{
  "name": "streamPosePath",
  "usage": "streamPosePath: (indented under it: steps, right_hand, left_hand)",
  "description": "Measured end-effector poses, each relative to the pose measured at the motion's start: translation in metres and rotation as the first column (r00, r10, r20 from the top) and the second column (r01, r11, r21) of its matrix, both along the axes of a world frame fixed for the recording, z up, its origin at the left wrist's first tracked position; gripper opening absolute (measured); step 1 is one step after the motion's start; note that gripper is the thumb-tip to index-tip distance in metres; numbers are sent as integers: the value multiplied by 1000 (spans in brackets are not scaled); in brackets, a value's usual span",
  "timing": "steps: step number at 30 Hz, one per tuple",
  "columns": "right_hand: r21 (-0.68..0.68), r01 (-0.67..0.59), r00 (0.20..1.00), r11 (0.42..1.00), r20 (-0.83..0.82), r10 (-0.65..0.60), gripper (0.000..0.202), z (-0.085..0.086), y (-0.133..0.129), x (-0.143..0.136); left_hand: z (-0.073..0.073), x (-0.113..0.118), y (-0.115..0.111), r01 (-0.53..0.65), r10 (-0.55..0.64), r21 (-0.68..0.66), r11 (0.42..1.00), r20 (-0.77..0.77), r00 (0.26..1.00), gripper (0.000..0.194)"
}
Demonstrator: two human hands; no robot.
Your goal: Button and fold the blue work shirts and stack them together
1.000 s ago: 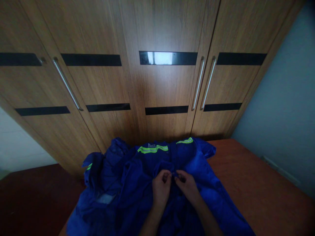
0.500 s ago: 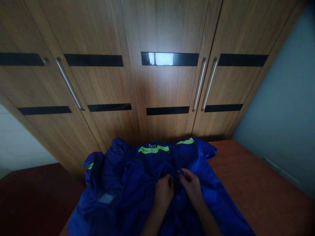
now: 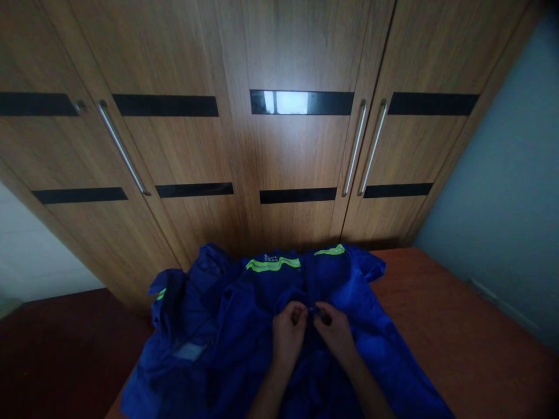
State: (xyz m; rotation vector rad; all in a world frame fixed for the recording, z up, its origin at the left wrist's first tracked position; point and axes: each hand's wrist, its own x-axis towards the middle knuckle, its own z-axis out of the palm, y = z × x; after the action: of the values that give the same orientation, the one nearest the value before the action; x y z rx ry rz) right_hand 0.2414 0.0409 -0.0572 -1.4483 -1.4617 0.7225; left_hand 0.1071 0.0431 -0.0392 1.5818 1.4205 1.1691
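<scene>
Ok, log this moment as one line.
left hand: pinching blue garment | right hand: pinching it alongside | underneath: reddish-brown surface | behind: wooden cabinet

The jacket (image 3: 327, 278) lies on the table (image 3: 441, 314), before the wardrobe (image 3: 297, 151); the wall (image 3: 502, 221) stands to the right. At the jacket's left is a bundle (image 3: 187, 314), perhaps separate, the light being dim. The left hand (image 3: 289, 331) and right hand (image 3: 335, 333) are side by side on the jacket.

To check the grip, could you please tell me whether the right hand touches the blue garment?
Touching: the head view shows the right hand pinching the blue garment.
</scene>
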Motion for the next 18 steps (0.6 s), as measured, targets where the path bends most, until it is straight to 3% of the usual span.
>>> streamPosePath:
  steps: [6,12,15,18]
  right_hand:
    - [15,-67,997,998,-36,68,19,-1,0,-2]
    - [-50,-161,978,986,-144,152,32,0,-3,-5]
    - [-59,-237,951,970,-220,219,34,6,-7,-3]
    - [-68,-306,923,950,-265,279,38,12,-10,-1]
  left_hand:
    - [1,-1,-1,7,-5,34,999,-47,999,15]
    - [-1,0,-3,64,-56,46,997,-157,986,16]
    - [1,-1,-2,76,-75,10,997,-79,994,19]
    - [1,-2,0,99,-93,-50,994,105,990,25]
